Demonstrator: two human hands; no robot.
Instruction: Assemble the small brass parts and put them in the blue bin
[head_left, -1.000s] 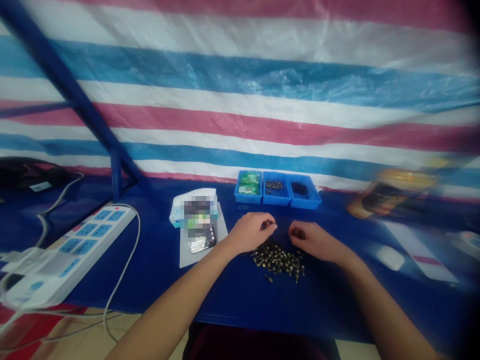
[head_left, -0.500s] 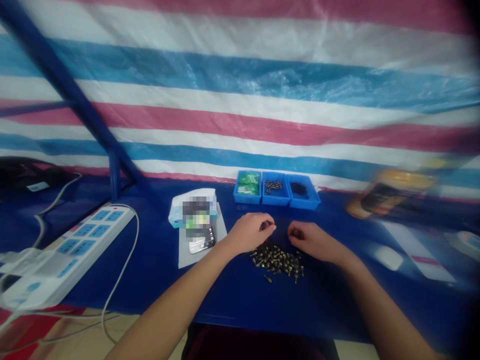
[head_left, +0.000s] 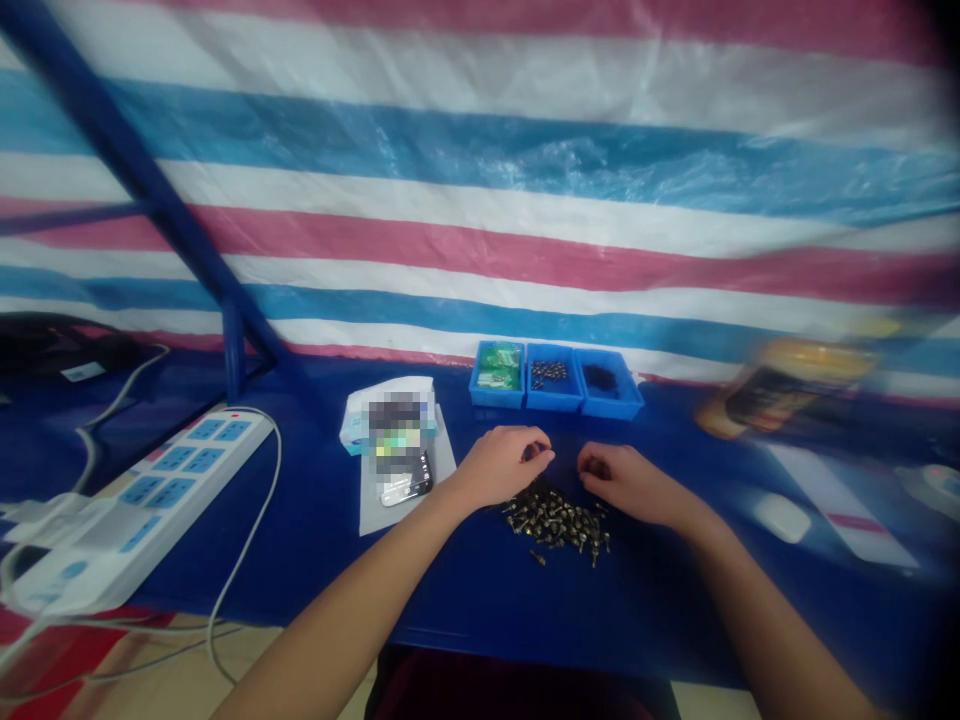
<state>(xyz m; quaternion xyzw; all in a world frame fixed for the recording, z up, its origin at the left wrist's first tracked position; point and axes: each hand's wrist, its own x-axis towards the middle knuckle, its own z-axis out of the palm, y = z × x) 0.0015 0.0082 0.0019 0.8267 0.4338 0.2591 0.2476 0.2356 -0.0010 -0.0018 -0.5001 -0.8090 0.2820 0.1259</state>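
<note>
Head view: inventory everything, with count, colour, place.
Metal parts: many, brassy, centre
Bins: three, blue, behind parts
Packet: one, white, left
Phone: one, black, left
Paper: one, white, left
Power strip: one, white, left
Cables: several, white, left
Unclear object: one, black, left
Container: one, amber, right
Blurred items: three, whitish, right
Sheet: one, multicoloured stripes, behind
Frame: one, blue, left
Table: one, blue, beneath
Floor: one, pale, below
Left hand, right hand: two, bare, centre

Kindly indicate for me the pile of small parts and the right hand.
Pile of small parts (head_left: 559,522): head view, middle of the heap.
Right hand (head_left: 628,481): head view, back of the hand.
</note>
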